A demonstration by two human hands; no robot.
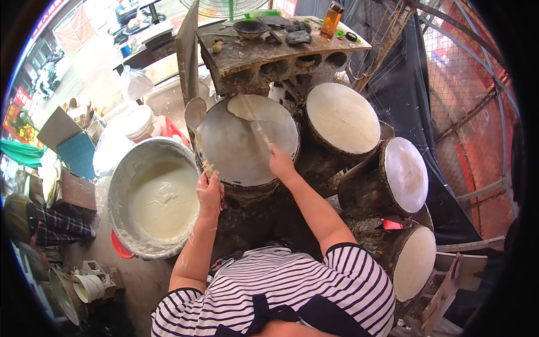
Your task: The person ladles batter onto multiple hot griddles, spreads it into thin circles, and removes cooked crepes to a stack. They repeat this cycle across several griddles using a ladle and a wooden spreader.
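Note:
My left hand (209, 192) grips the batter-smeared handle of a ladle (195, 112), whose round head is raised by the left rim of a round griddle (227, 154). My right hand (281, 164) is closed on a long pale spreading stick (261, 129), which reaches across the griddle into a patch of pale batter (242, 108) at its far side. A large metal basin of creamy batter (160, 205) stands just left of my left hand. The tip of the stick is blurred.
Three more griddles (342, 118) (405, 174) (414, 264) coated pale line my right. A cluttered shelf (353, 45) with an amber bottle (332, 20) is beyond. A white bucket (138, 119) sits behind the basin. A person in plaid trousers (53, 224) is at far left. Mesh fencing (460, 123) borders the right.

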